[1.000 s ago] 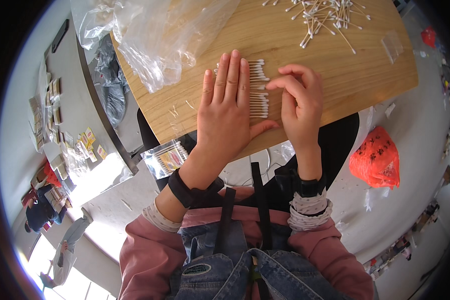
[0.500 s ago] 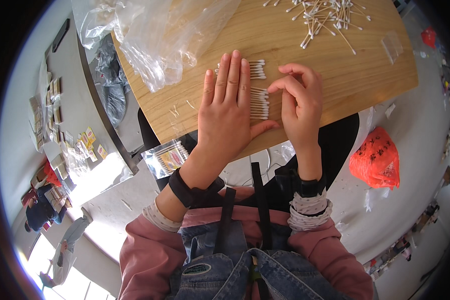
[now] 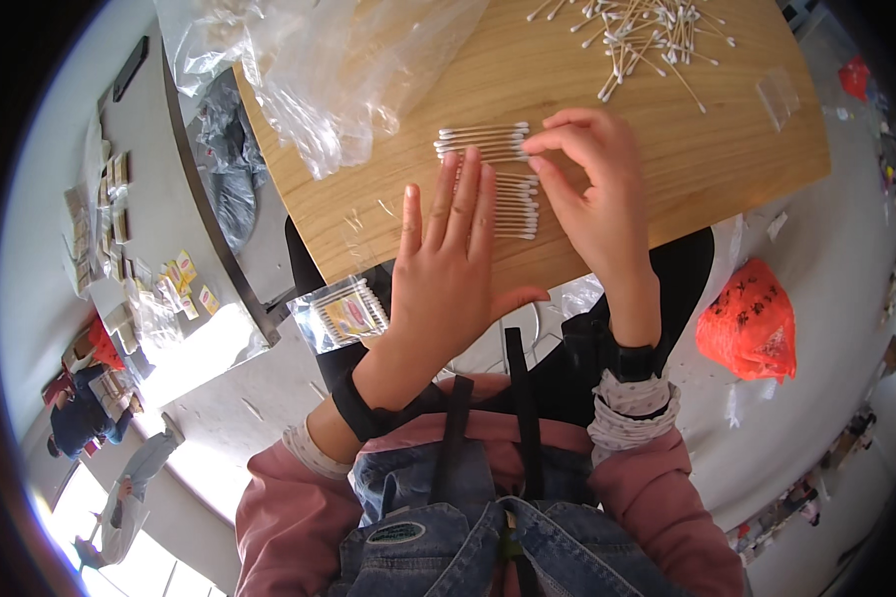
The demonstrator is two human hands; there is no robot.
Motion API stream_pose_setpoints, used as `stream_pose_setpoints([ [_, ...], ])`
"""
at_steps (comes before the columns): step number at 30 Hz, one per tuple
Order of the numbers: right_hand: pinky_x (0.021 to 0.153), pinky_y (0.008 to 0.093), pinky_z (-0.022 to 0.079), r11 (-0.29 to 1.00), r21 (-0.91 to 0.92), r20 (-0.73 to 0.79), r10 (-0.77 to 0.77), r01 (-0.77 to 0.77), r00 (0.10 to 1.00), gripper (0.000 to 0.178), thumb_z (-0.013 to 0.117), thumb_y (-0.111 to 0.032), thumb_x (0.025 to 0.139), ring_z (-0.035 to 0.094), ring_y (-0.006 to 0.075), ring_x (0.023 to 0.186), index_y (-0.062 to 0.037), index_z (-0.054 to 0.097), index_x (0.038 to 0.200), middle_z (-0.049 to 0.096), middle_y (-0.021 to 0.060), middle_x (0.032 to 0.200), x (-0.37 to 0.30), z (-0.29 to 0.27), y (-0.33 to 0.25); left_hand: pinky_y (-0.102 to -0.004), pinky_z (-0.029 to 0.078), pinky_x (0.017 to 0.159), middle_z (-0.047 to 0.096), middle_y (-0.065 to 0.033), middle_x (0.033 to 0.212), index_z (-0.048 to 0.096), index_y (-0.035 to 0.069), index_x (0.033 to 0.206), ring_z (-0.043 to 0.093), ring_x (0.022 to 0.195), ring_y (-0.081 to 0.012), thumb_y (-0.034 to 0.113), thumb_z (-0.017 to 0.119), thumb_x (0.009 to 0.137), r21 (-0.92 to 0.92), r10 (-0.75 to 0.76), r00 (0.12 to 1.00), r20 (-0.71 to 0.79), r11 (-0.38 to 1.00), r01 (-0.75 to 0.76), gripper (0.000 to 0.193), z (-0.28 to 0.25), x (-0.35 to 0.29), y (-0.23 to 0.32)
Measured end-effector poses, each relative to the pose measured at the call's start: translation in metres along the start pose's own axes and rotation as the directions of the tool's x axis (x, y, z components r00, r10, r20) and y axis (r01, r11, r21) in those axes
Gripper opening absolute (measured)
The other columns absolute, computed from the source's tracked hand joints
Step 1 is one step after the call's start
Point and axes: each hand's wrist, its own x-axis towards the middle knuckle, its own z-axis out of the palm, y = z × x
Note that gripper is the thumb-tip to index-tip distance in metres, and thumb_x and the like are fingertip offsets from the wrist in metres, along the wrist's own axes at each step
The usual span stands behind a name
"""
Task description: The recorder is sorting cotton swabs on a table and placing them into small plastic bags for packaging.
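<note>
Two neat rows of cotton swabs (image 3: 496,179) lie on the wooden table (image 3: 727,169) near the centre of the frame, just above your hands. Your left hand (image 3: 448,269) lies flat and open, fingers together and stretched out, the fingertips resting on the left part of the lower row — it holds nothing, only presses. Your right hand (image 3: 597,194) is half curled, its fingertips pinched at the right end of the upper row; whether it has a swab lifted or is only nudging the ends, you cannot tell from this view.

Each swab lies with its long axis left to right across the frame, tips pointing to the left and right edges, stacked side by side so that each row runs top to bottom.

What could go wrong, as it looks: these sticks are round and light, so a sideways push from the right fingertips could roll them out of line or skew the upper row — and lifting the flat left hand carelessly could drag the lower row with it. The loose pile of swabs (image 3: 637,35) at the upper right and the crumpled clear plastic bag (image 3: 319,70) at the upper left lie well apart.
</note>
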Motion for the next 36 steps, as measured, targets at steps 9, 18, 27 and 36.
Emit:
stream_pose_setpoints([
  [9, 0.081, 0.0395, 0.048, 0.986, -0.157, 0.040, -0.051, 0.056, 0.998, 0.020, 0.072, 0.003, 0.076, 0.059, 0.0301, 0.094, -0.0083, 0.065, 0.091, 0.063, 0.0057, 0.098, 0.017, -0.003, 0.018, -0.0578, 0.017, 0.121, 0.023, -0.0237, 0.163, 0.026, -0.009, 0.153, 0.020, 0.153, -0.0377, 0.076, 0.061, 0.072, -0.006, 0.031, 0.999, 0.027, 1.000, -0.031, 0.123, 0.009, -0.007, 0.003],
  [18, 0.083, 0.0363, 0.048, 0.969, -0.073, -0.052, 0.234, -0.237, 0.971, 0.024, 0.062, 0.006, 0.084, 0.060, 0.0258, 0.098, -0.0061, 0.063, 0.104, 0.064, 0.0074, 0.103, -0.006, -0.036, -0.004, -0.0534, 0.020, 0.122, 0.026, -0.0208, 0.163, 0.029, -0.007, 0.154, 0.021, 0.153, -0.0330, 0.079, 0.057, 0.071, 0.053, 0.023, 1.000, 0.008, 0.998, -0.024, 0.123, 0.012, -0.007, 0.002],
  [27, 0.077, 0.0262, 0.046, 0.961, 0.127, 0.032, 0.244, -0.246, 0.969, 0.022, 0.064, 0.003, 0.091, 0.062, 0.0132, 0.087, -0.0040, 0.066, 0.111, 0.068, 0.0031, 0.102, -0.031, -0.017, -0.013, -0.0550, 0.018, 0.122, 0.025, -0.0226, 0.163, 0.027, -0.008, 0.153, 0.020, 0.153, -0.0355, 0.079, 0.057, 0.072, 0.035, 0.032, 0.999, 0.002, 0.999, -0.032, 0.123, 0.013, -0.007, 0.003],
  [36, 0.073, 0.0349, 0.051, 0.999, -0.010, 0.003, 0.031, -0.031, 1.000, 0.021, 0.061, 0.006, 0.087, 0.063, 0.0265, 0.084, -0.0034, 0.063, 0.106, 0.064, 0.0100, 0.098, 0.001, -0.006, -0.004, -0.0533, 0.017, 0.123, 0.025, -0.0209, 0.163, 0.027, -0.006, 0.155, 0.019, 0.154, -0.0330, 0.080, 0.053, 0.073, 0.046, 0.032, 0.999, 0.004, 0.998, -0.032, 0.122, 0.015, -0.007, 0.003],
])
